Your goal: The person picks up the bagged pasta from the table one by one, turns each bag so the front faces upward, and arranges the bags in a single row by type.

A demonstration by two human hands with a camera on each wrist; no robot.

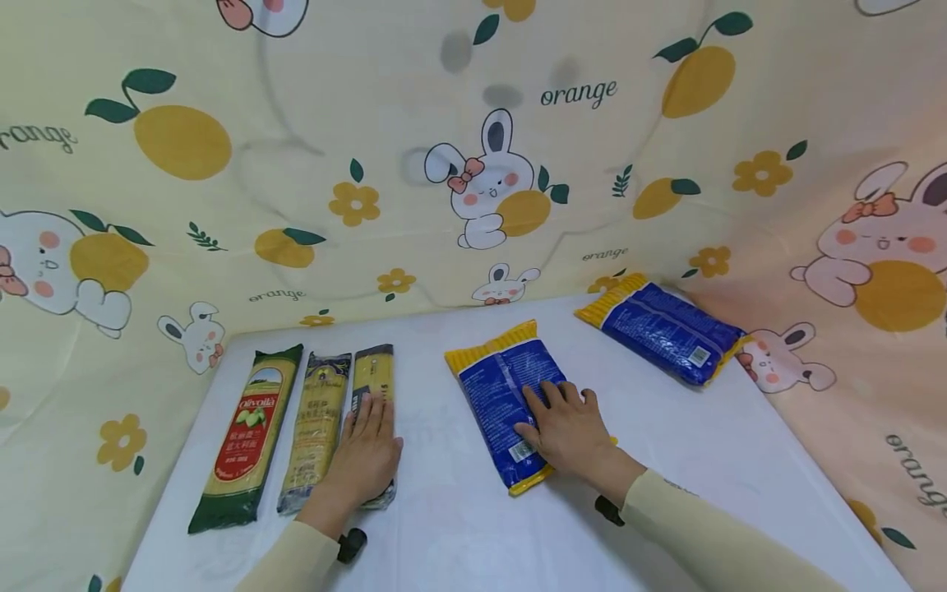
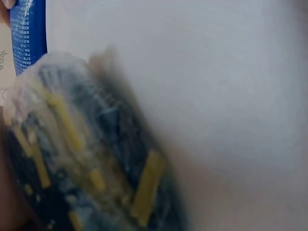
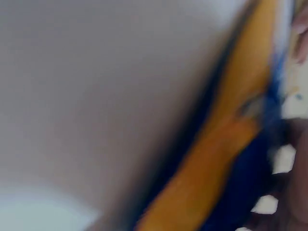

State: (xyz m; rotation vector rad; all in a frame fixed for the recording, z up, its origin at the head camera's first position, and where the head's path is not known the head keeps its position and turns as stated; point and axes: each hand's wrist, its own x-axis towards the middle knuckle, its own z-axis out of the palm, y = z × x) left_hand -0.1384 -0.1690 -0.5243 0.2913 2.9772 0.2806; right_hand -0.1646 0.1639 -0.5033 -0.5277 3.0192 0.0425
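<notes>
In the head view my left hand [image 1: 367, 456] lies with straight fingers on the rightmost of three long spaghetti packets, a dark and yellow spaghetti packet [image 1: 375, 370]. The wrist view on that side shows the clear, crinkled end of this spaghetti packet [image 2: 96, 144] up close. My right hand [image 1: 568, 427], fingers spread, rests on the right side of a blue packet [image 1: 491, 403] with yellow ends, which lies tilted near the table's middle. Blurred yellow and blue wrapping of that blue packet [image 3: 207, 159] fills part of the right wrist view.
Left of the left hand lie a yellowish spaghetti packet [image 1: 316, 423] and a red and green spaghetti packet [image 1: 247, 436]. Another blue packet [image 1: 666, 329] is at the back right. Behind the white table [image 1: 444, 526] hangs a patterned cloth [image 1: 355, 107].
</notes>
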